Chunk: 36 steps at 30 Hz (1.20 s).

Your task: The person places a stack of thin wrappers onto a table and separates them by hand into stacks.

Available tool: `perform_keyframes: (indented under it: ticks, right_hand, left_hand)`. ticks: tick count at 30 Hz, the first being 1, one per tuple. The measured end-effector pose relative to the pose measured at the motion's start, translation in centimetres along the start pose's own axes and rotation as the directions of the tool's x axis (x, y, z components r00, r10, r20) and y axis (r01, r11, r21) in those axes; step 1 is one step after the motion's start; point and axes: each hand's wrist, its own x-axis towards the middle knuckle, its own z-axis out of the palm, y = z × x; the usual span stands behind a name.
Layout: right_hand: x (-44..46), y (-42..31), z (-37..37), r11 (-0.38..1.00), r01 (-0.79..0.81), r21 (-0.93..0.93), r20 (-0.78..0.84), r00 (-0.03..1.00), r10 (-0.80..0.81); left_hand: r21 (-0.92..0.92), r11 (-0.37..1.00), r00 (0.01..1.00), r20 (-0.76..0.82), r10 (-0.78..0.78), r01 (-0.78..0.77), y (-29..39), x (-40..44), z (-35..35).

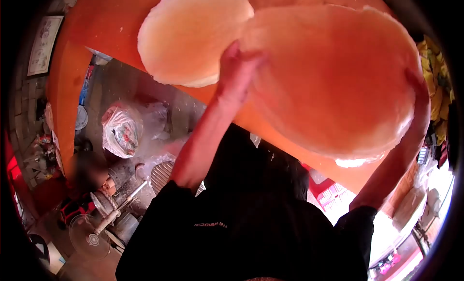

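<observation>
A large, thin, round pale sheet (333, 83), like dough or flatbread, spreads over the right part of the orange table (104, 20). At its left edge is my left hand (237, 68), fingers closed on the rim and slightly blurred. My right hand (416, 85) curls around the far right edge of the same sheet; its fingers blend into the sheet's colour and are blurred. A smaller round pale sheet (193, 37) lies flat on the table to the left, meeting or slightly under the large one. Both have uneven whitish edges.
Below the table's edge, a plastic bag (121, 131) stands on the floor. A pedestal fan (94, 237) and another person (89, 172) are at lower left. Yellow cloth or packaging (432, 87) hangs at right. A framed sheet (44, 45) hangs on the left wall.
</observation>
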Motion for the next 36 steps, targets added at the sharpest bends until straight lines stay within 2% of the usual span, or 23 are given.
perform_keyframes:
  ticks: [1, 2, 4, 5, 8, 10, 12, 14, 15, 16, 18, 19, 20, 21, 22, 24, 25, 26, 28, 30, 33, 34, 36]
  right_hand:
    - [0.0, -0.6, 2.6, 0.991, 0.123, 0.045, 0.042, 0.991, -0.125]
    - [0.2, -1.0, 4.8, 0.966, 0.239, 0.094, 0.077, 0.966, -0.246]
    - [0.9, -1.5, 8.6, 0.872, 0.445, 0.206, 0.123, 0.872, -0.474]
    - [2.0, -1.4, 10.6, 0.870, 0.447, 0.208, 0.125, 0.870, -0.477]
    - [7.7, 1.3, 17.5, 0.996, -0.002, 0.090, 0.373, 0.927, -0.032]
    - [9.6, 9.1, 22.6, 0.902, -0.149, 0.405, 0.481, 0.874, -0.071]
    - [8.8, 13.8, 26.1, 0.951, -0.285, 0.119, 0.441, 0.873, 0.207]
    - [8.4, 19.4, 27.9, 0.913, -0.407, -0.026, 0.473, 0.800, 0.370]
    - [6.3, 15.7, 27.8, 0.947, -0.319, 0.027, 0.463, 0.844, 0.271]
    - [6.5, 15.0, 27.9, 0.946, -0.323, 0.018, 0.465, 0.841, 0.278]
    - [6.6, 15.2, 27.0, 0.969, -0.121, -0.216, 0.245, 0.954, 0.174]
    - [7.9, 15.5, 26.8, 0.871, 0.068, -0.486, 0.169, 0.986, 0.017]
    - [8.5, 15.9, 26.4, 0.849, -0.011, -0.529, 0.076, 0.995, 0.060]
    - [9.8, 17.8, 26.8, 0.913, -0.071, -0.401, 0.049, 0.994, 0.099]
    - [11.2, 20.2, 27.5, 0.957, -0.126, -0.260, 0.030, 0.990, 0.139]
    - [11.1, 22.1, 29.9, 0.952, 0.114, -0.285, 0.158, 0.985, -0.071]
    - [8.7, 18.7, 31.3, 0.882, 0.122, -0.456, 0.132, 0.989, -0.069]
    - [9.1, 19.7, 31.3, 0.881, 0.047, -0.472, 0.101, 0.995, 0.001]
    - [7.9, 17.8, 31.2, 0.985, -0.059, -0.165, 0.098, 0.992, 0.076]
    - [7.8, 17.7, 31.1, 0.974, -0.046, -0.222, 0.092, 0.993, 0.068]
    - [8.8, 18.7, 30.8, 0.991, -0.133, 0.007, 0.093, 0.987, 0.132]
    - [8.5, 18.2, 30.9, 0.990, -0.144, -0.009, 0.075, 0.987, 0.144]
    - [8.4, 19.3, 31.6, 0.994, -0.070, -0.080, 0.002, 0.997, 0.071]
  left_hand:
    - [-0.188, 0.978, 0.996, 0.002, 0.086, -0.084, 1.5, 0.5, -1.4]
    - [-0.115, 0.982, 0.988, -0.032, 0.148, -0.151, 2.6, 1.9, -4.0]
    - [-0.171, 0.970, 0.981, -0.124, 0.151, -0.171, 5.3, 3.6, -9.0]
    - [-0.194, 0.955, 0.969, -0.145, 0.200, -0.226, 6.5, 4.3, -11.7]
    - [-0.194, 0.923, 0.942, -0.115, 0.315, -0.332, 8.5, 6.1, -19.1]
    - [-0.164, 0.942, 0.953, -0.138, 0.271, -0.292, 7.6, 7.7, -23.2]
    - [-0.135, 0.959, 0.960, -0.164, 0.226, -0.248, 5.0, 10.1, -28.4]
    - [0.112, 0.993, 0.945, -0.318, 0.079, -0.046, 1.5, 12.6, -33.5]
    - [0.063, 0.995, 0.933, -0.347, 0.090, -0.073, 2.0, 12.0, -32.6]
    - [0.057, 0.996, 0.932, -0.352, 0.082, -0.066, 2.0, 12.0, -33.0]
    - [0.159, 0.976, 0.858, -0.471, 0.205, -0.146, 1.3, 11.3, -33.9]
    - [0.156, 0.977, 0.855, -0.476, 0.205, -0.147, 0.4, 12.0, -34.8]
    - [-0.033, 0.986, 0.867, -0.481, 0.128, -0.164, -0.8, 12.9, -36.0]
    - [-0.218, 0.961, 0.878, -0.476, 0.049, -0.171, -1.7, 13.0, -37.1]
    - [-0.213, 0.961, 0.873, -0.486, 0.051, -0.175, -1.0, 12.7, -35.6]
    - [-0.234, 0.948, 0.876, -0.476, 0.083, -0.217, 0.2, 11.9, -29.7]
    - [-0.230, 0.948, 0.871, -0.483, 0.086, -0.221, 0.0, 12.0, -29.2]
    - [-0.159, 0.969, 0.864, -0.497, 0.085, -0.187, -0.1, 12.2, -28.6]
    - [-0.090, 0.985, 0.856, -0.510, 0.081, -0.146, -0.5, 12.7, -27.7]
    - [-0.120, 0.983, 0.835, -0.548, 0.053, -0.142, -0.8, 13.1, -27.2]
    - [-0.049, 0.972, 0.758, -0.636, 0.146, -0.229, -4.5, 15.7, -29.2]
    - [-0.060, 0.976, 0.770, -0.625, 0.126, -0.208, -3.9, 15.1, -28.7]
    - [-0.330, 0.907, 0.851, -0.522, 0.056, -0.262, -1.8, 14.0, -27.8]
